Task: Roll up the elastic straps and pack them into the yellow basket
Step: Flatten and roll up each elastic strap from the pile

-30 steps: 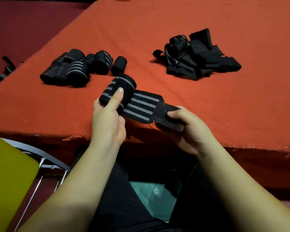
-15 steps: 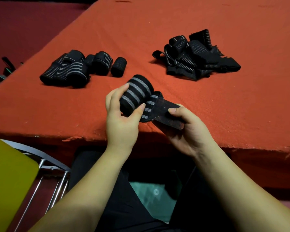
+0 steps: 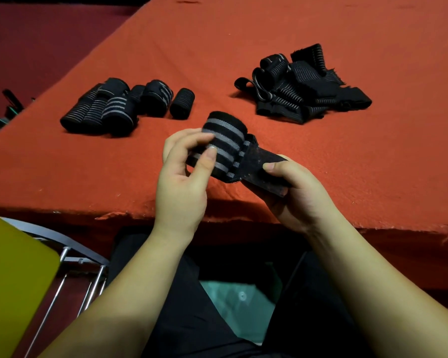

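- Rolling is the step you have in hand: your left hand [image 3: 181, 174] curls round the striped roll [image 3: 224, 143], thumb laid across its bands and fingers behind it, just above the near part of the red table [image 3: 88, 177].
- Your right hand [image 3: 295, 192] pinches the plain black tail [image 3: 263, 167] of the same strap, thumb on top and fingers underneath, and the tail looks fairly taut.
- Only that short tail is left unwound, so this strap looks nearly finished.
- Your next move, as I judge it, is to turn the roll toward your right hand and press the tail down onto the striped surface. The tail looks like a fastening patch, though I cannot be sure of that.
- Keep tension on the tail as you close it. The strap is stretchy, and I expect a slack finish would let the roll spring loose.
- Finished rolls [image 3: 114, 107] lie together on the table to your left, well apart from the loose straps [image 3: 308, 86] heaped to your right.
- That heap tells you several straps are not yet rolled, so the task is perhaps halfway.
- No roll is packed that you can see. A yellow shape [image 3: 13, 280] shows at the lower left, beside a metal frame [image 3: 70, 257], and it may be the basket, but I cannot tell.
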Demonstrator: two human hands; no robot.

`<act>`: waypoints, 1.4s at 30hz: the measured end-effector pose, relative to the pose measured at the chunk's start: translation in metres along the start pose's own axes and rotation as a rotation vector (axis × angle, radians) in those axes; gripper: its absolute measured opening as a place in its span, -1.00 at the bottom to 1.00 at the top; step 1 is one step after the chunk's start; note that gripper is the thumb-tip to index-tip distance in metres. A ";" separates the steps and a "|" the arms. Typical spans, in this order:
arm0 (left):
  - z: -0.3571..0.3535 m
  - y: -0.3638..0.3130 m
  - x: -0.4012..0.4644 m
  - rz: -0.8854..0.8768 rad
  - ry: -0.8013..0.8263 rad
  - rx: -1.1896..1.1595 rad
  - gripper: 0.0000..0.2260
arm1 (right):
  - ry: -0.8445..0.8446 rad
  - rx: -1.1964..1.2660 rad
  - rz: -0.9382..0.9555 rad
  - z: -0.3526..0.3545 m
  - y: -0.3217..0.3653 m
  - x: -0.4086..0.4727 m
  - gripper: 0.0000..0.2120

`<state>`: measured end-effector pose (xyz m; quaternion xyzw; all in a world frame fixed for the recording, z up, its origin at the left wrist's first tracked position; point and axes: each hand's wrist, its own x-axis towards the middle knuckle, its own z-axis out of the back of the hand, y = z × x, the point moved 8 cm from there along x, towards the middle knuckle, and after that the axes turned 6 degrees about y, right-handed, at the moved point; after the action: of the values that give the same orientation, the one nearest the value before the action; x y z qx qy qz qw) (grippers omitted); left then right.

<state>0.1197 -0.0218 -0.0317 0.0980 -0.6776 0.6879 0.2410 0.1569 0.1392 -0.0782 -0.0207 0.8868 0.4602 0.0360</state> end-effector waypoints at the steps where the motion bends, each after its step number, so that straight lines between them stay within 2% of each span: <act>1: -0.001 0.000 0.000 0.033 0.018 -0.022 -0.77 | 0.001 -0.012 0.006 0.001 0.000 0.000 -0.75; 5: -0.009 0.009 0.002 0.237 0.136 -0.151 -0.49 | 0.000 -0.028 0.023 0.003 0.003 0.002 -0.89; 8: -0.021 0.006 0.005 0.242 0.276 -0.148 -0.53 | 0.026 -0.026 0.038 0.003 0.005 0.004 -0.91; 12: -0.015 0.008 0.006 0.267 0.195 -0.152 -0.49 | 0.061 0.079 0.016 0.005 -0.001 0.008 -0.70; 16: -0.016 0.007 0.003 0.264 0.162 -0.086 -0.44 | 0.098 0.131 0.016 -0.001 -0.004 0.007 -0.74; 20: -0.013 0.001 0.002 0.188 0.114 0.143 -0.39 | 0.146 0.131 0.019 -0.010 -0.006 0.011 -0.60; 24: -0.018 -0.009 -0.003 0.060 0.010 0.349 -0.39 | 0.061 0.051 0.038 -0.009 -0.006 0.014 -0.65; 28: -0.027 0.001 -0.010 0.008 -0.037 0.521 -0.36 | 0.033 0.037 0.054 -0.016 -0.009 0.014 -0.66; 31: -0.036 -0.001 -0.010 -0.078 -0.033 0.672 -0.36 | 0.073 0.118 -0.015 -0.023 -0.011 0.013 -0.51; 34: -0.040 -0.002 -0.005 -0.112 0.098 0.624 -0.41 | 0.097 0.134 -0.060 -0.019 -0.007 0.015 -0.33; 36: -0.042 -0.005 -0.004 -0.145 0.189 0.574 -0.49 | 0.120 0.168 -0.055 -0.019 -0.004 0.018 -0.32; 38: -0.045 -0.009 -0.007 -0.188 0.233 0.551 -0.58 | 0.122 0.205 -0.042 -0.020 -0.005 0.023 -0.37; 42: -0.042 -0.009 -0.007 -0.200 0.174 0.540 -0.58 | 0.134 0.245 -0.038 -0.024 -0.013 0.034 -0.53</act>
<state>0.1383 0.0175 -0.0298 0.1656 -0.4339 0.8219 0.3298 0.1233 0.1120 -0.0782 -0.0638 0.9362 0.3454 -0.0125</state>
